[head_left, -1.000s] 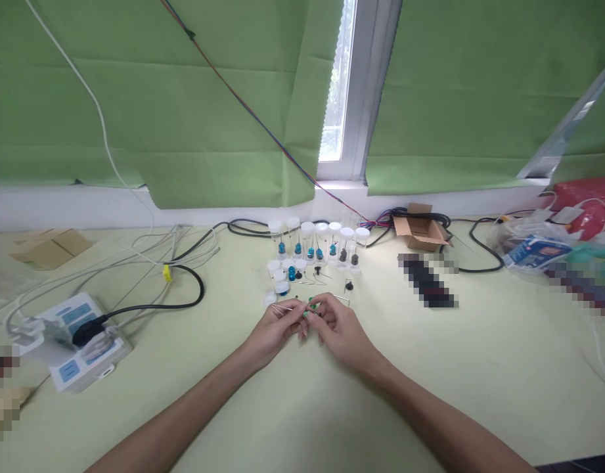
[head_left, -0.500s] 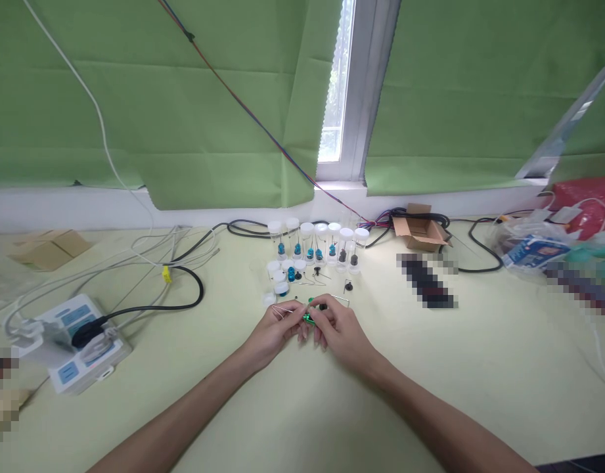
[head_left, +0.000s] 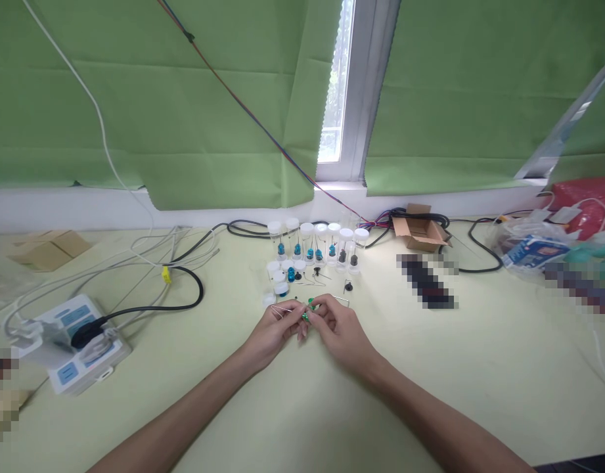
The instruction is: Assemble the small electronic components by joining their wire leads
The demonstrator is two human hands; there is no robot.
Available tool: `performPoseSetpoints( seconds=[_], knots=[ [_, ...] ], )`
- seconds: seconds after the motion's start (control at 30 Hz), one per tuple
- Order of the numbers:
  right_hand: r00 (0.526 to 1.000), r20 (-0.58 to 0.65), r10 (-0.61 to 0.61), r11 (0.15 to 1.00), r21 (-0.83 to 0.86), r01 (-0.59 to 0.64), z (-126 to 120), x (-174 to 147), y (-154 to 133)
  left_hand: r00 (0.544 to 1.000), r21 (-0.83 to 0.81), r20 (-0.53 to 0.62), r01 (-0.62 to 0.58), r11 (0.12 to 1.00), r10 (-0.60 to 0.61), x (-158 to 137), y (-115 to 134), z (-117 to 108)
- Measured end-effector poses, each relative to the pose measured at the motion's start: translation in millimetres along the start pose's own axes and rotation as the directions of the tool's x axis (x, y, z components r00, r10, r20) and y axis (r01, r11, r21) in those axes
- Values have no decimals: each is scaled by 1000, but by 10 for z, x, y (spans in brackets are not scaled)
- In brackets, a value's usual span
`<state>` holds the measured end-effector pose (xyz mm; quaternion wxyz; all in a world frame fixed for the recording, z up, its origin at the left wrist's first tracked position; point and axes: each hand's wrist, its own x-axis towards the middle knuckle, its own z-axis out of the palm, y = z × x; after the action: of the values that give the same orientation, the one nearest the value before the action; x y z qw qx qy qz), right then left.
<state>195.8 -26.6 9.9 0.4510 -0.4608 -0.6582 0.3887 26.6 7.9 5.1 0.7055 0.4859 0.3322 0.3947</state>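
My left hand [head_left: 272,332] and my right hand [head_left: 345,332] meet over the table, both closed in a pinch on a small shiny green part [head_left: 305,316]. Fingers cover most of it, so its exact kind is unclear. A thin bent metal wire [head_left: 281,309] sticks out over the left hand's fingers. Just beyond the fingertips lies another green piece [head_left: 311,301]. Past the hands are white caps [head_left: 280,287], a blue part [head_left: 291,274] and a black disc-shaped part [head_left: 349,286] with a thin rod. A row of clear tubes with white lids [head_left: 293,225] stands behind, holding blue or dark parts.
At the left, a white power strip [head_left: 90,341] with plugs and tangled cables [head_left: 194,289] takes up table space. An open cardboard box [head_left: 420,233] stands at the back right. Farther right are a plastic bag with a blue box [head_left: 533,253] and a red bag [head_left: 588,203].
My right fingers have shifted slightly around the green part, with the lower fingers now curled out of sight. Less of the green part shows. My left hand has stayed nearly still.
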Motion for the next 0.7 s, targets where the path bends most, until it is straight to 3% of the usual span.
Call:
performPoseSetpoints(
  seconds=[0.7],
  knots=[
    [1000, -10, -14, 1000, -11, 14, 5, 5, 34, 999, 16, 31, 13, 1000, -14, -15, 28, -6]
  ],
)
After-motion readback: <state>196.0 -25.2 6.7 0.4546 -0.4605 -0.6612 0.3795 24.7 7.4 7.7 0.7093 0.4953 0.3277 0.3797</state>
